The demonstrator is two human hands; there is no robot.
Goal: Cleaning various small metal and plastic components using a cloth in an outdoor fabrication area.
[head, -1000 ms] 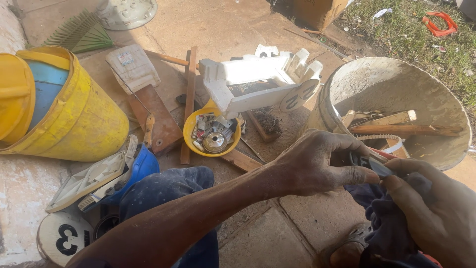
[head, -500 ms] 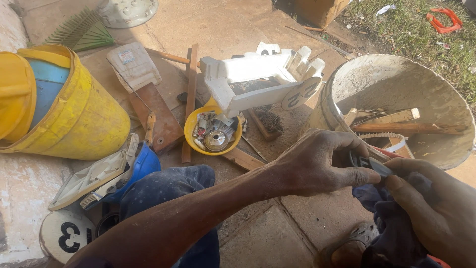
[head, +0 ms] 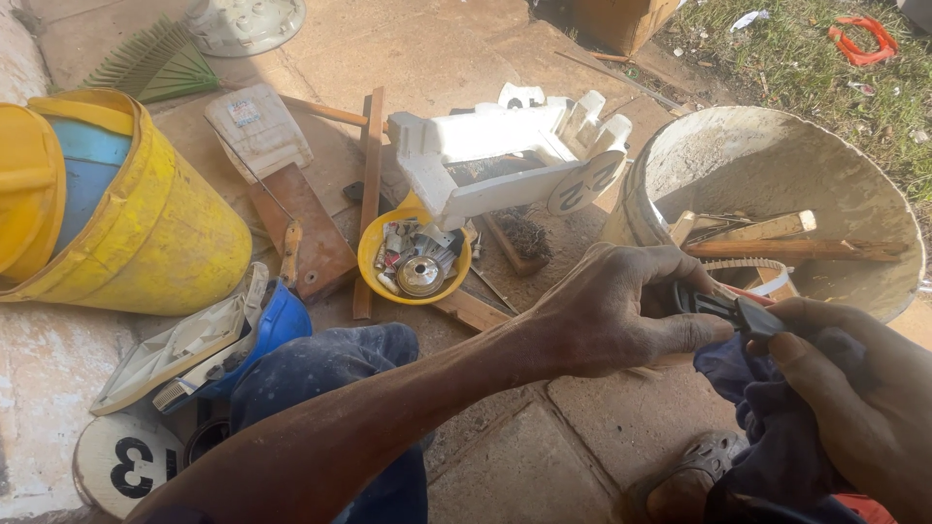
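My left hand [head: 616,311] reaches across from the lower left and pinches a small black plastic part [head: 723,308] between thumb and fingers. My right hand [head: 854,393] comes in from the lower right, gripping the other end of the same black part together with a dark blue cloth [head: 777,427] bunched under it. Both hands meet just in front of a large dirty white bucket [head: 680,165]. Most of the black part is hidden by my fingers.
A yellow bowl [head: 374,272] of small metal parts sits at centre beside a white plastic frame [head: 495,160]. A yellow bucket [head: 165,233] lies at the left. Wooden sticks fill the white bucket. A round white disc [head: 121,466], a blue object [head: 282,325] and a brown board [head: 306,233] lie nearby.
My hands have stayed together on the black part, shifting only slightly. The view has drifted a little.
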